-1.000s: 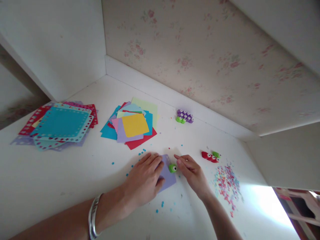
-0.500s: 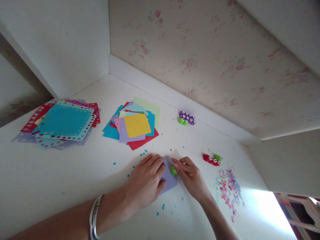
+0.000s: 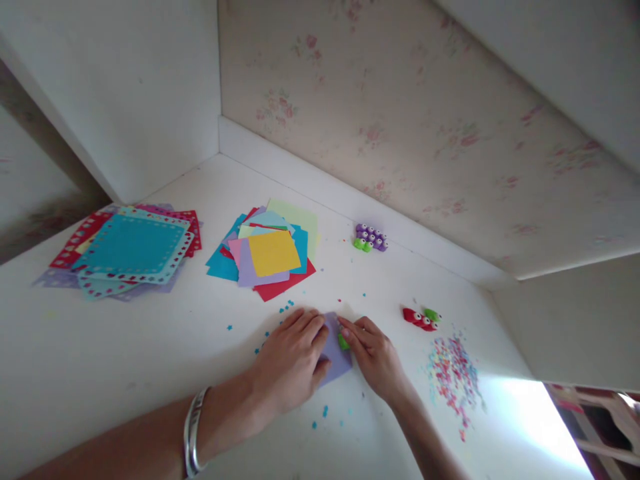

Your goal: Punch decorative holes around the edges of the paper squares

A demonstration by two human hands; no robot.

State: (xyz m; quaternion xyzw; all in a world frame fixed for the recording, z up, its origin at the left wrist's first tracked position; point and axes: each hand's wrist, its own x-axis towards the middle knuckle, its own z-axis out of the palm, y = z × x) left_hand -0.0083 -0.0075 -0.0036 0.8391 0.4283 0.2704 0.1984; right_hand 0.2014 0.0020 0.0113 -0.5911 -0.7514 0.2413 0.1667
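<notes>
A sheet of purple paper [image 3: 336, 357] lies on the white table in front of me. My left hand [image 3: 293, 360] rests palm down over its left side, thumb apart from the fingers, pressing it to the table. At the right edge of the sheet, my right hand [image 3: 373, 353] pinches a small green craft paper punch [image 3: 343, 342], with the thumb on top. The fingers partly cover the punch, so its slot is hidden. Small blue star cut-outs [image 3: 325, 411] are scattered around the sheet.
A stack of bordered, hole-punched papers [image 3: 135, 243] lies far left, beside a pile of plain coloured sheets [image 3: 275, 253]. Purple and green punches [image 3: 371, 237] stand by the wall. Red and green punches [image 3: 421, 319] sit right, near a heap of confetti [image 3: 454, 373].
The right thumb and fingers have closed in further over the green punch, which now shows less. The left hand stays on the paper. The view has shifted slightly.
</notes>
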